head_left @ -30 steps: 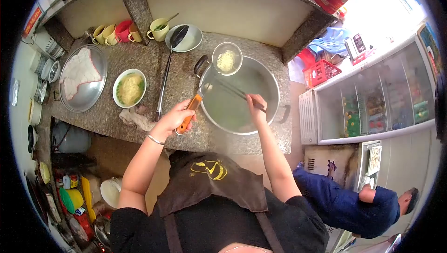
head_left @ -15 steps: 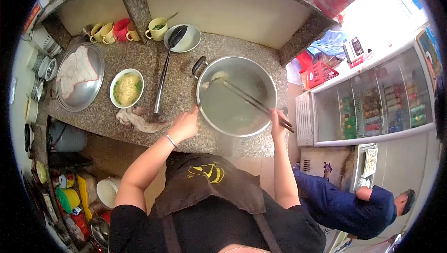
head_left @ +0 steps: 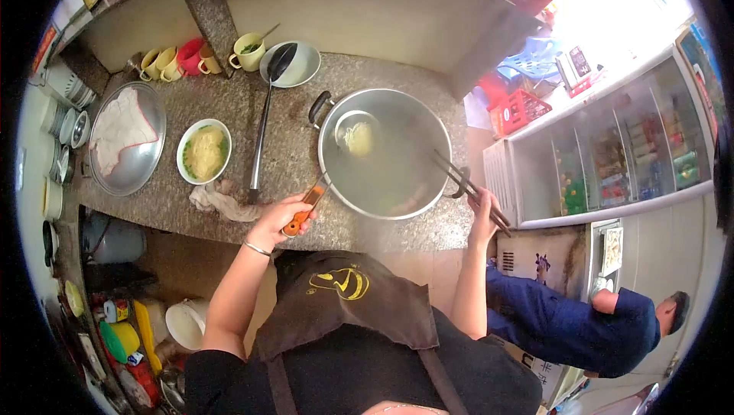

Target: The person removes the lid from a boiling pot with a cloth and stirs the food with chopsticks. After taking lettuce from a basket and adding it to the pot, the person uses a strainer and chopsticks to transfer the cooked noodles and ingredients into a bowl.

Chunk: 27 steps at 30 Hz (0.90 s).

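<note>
My left hand (head_left: 279, 224) is closed around the orange handle of a strainer (head_left: 306, 210) at the near-left rim of the pot. A clump of pale noodles (head_left: 358, 138) sits in the strainer's round basket, inside the large metal pot (head_left: 430, 115) of cloudy, steaming liquid. To the right, my right hand (head_left: 482, 215) grips a pair of long dark chopsticks (head_left: 466, 182). Their tips hang over the pot's right side, apart from the noodles. Left of the pot stands a white bowl (head_left: 182, 161) of noodles with chopped greens in broth.
A long ladle (head_left: 261, 132) rests with its dark head on a pale bowl (head_left: 310, 71). A cloth lies on a metal lid (head_left: 149, 166); a crumpled rag (head_left: 222, 201) is near the counter edge. Cups (head_left: 170, 63) line the wall. A person (head_left: 566, 323) stands right, by a drinks fridge (head_left: 604, 140).
The chopsticks have left the strainer and moved right with my right hand. My left hand has shifted down and left, showing the orange handle; the basket with noodles is now clearly visible.
</note>
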{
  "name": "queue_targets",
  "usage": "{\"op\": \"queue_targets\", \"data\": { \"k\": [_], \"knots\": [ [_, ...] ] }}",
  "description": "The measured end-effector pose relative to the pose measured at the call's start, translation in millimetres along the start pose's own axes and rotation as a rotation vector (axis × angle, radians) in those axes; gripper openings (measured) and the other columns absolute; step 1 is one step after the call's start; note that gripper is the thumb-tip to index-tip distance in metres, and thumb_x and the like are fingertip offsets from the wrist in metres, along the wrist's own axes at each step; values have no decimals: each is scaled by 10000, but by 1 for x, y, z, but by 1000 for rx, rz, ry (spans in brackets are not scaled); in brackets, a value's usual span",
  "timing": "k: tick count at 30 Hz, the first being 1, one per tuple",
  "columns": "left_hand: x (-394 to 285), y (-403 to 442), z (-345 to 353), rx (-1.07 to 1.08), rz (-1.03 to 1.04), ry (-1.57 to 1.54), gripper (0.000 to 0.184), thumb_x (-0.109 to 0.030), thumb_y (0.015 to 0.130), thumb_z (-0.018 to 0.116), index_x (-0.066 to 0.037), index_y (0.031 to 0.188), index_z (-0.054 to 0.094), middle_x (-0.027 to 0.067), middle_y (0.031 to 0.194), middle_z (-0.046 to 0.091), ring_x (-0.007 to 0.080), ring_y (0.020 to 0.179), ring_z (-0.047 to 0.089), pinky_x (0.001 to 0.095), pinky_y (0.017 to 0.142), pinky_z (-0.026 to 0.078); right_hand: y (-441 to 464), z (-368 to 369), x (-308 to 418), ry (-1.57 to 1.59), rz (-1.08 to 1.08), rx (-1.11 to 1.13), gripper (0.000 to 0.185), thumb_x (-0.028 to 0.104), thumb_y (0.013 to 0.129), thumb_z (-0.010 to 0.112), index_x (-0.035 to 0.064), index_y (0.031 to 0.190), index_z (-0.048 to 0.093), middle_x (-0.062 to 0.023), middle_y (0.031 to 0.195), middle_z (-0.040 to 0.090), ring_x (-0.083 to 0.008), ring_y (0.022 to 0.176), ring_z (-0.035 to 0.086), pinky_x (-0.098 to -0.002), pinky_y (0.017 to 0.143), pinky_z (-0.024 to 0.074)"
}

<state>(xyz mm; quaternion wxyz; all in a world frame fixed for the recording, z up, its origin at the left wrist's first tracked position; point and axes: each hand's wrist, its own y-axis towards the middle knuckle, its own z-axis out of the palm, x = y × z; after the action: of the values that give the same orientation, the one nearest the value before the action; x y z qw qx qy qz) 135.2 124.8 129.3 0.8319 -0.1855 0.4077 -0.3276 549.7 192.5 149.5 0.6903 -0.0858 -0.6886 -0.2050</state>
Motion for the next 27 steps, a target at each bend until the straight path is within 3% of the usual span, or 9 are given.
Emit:
{"op": "queue_targets", "data": {
  "k": [6, 9, 13, 18, 20, 24, 26, 27],
  "knots": [
    [7, -37, 18, -38, 86, 35, 427, -110, 879, 464, -82, 1294, 367, 34, 758, 538, 94, 508, 500, 214, 425, 423, -7, -8, -1, 67, 68, -65, 285, 221, 915, 502, -45, 994, 565, -124, 943, 587, -188, 816, 595, -292, 731, 530],
    [17, -47, 23, -42, 74, 6, 450, -101, 877, 467, -85, 1312, 351, 39, 765, 536, 101, 510, 505, 218, 429, 428, -9, -5, -2, 67, 42, -88, 289, 222, 917, 501, -48, 1000, 559, -125, 939, 584, -183, 823, 593, -292, 730, 530],
    [26, -58, 35, -52, 79, 253, 481, -103, 886, 455, -131, 1346, 318, 32, 767, 520, 99, 486, 490, 230, 401, 419, -5, -3, -3, 81, 13, -62, 286, 229, 921, 494, -38, 998, 562, -117, 935, 584, -173, 845, 581, -301, 743, 518],
    [43, -55, 22, -64, 50, 134, 525, -93, 897, 454, -131, 1384, 264, 21, 775, 533, 68, 489, 476, 205, 403, 431, -7, 2, -2, 51, 41, -47, 292, 254, 920, 494, -19, 993, 568, -108, 954, 570, -178, 866, 573, -313, 778, 507],
    [42, -52, 22, -5, 57, 219, 518, -98, 903, 446, -131, 1385, 260, 14, 773, 525, 58, 493, 468, 193, 404, 417, -2, 0, -9, 117, 54, -38, 294, 277, 917, 503, 4, 1016, 556, -92, 967, 563, -165, 906, 552, -305, 796, 496],
    [45, -76, 17, -65, 127, 108, 444, -111, 855, 493, -111, 1288, 397, 8, 723, 508, 68, 468, 455, 208, 398, 384, 9, 5, -9, 126, 31, -48, 289, 284, 917, 505, 14, 1010, 548, -81, 960, 567, -148, 868, 555, -293, 774, 491],
    [34, -95, 20, -60, 132, 227, 543, -108, 899, 462, -135, 1398, 248, 13, 774, 529, 51, 469, 447, 189, 394, 396, 4, 22, 13, 71, 0, -49, 300, 281, 917, 502, 5, 1023, 549, -86, 950, 572, -146, 843, 562, -273, 751, 497],
    [27, -113, 26, -142, 128, 230, 537, -90, 888, 472, -119, 1388, 277, 8, 763, 520, 53, 454, 440, 187, 390, 386, 6, 24, 16, 75, 6, -25, 303, 278, 918, 501, -1, 1025, 548, -89, 953, 572, -152, 846, 563, -276, 758, 499]
  ]
}}
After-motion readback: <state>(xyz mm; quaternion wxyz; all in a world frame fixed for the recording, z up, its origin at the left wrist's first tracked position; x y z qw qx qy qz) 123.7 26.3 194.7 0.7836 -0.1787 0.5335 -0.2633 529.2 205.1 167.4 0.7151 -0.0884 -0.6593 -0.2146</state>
